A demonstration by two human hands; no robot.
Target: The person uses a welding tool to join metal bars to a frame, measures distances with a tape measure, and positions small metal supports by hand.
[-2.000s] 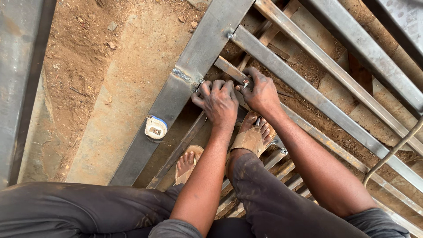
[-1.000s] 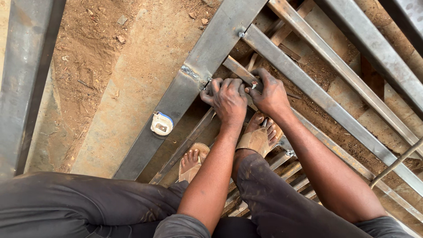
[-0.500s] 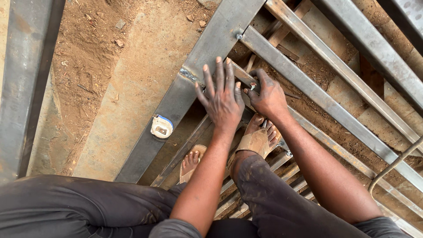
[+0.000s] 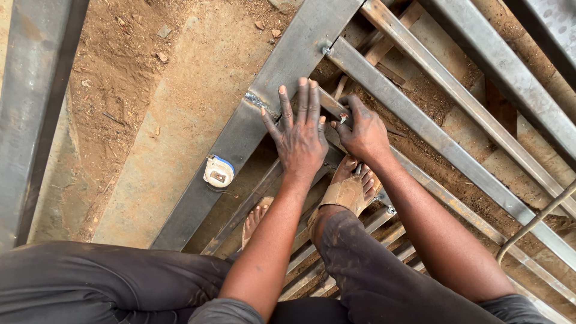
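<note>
A: L hand [image 4: 302,139]?
B: Spread wide, flat on the thin bar [image 4: 329,103] by the wide steel rail [image 4: 240,141].
A: R hand [image 4: 362,133]?
B: Curled round sth small at the bar; can't tell what. Prob. aligning; next needs steady hold.

Tape measure [image 4: 218,171] sits on the wide steel bar [image 4: 240,144] — left of both hands, feet beneath the frame.

outdoor welding yard; steel gate frame [image 4: 282,78] on dirt ground [image 4: 120,78]
</note>
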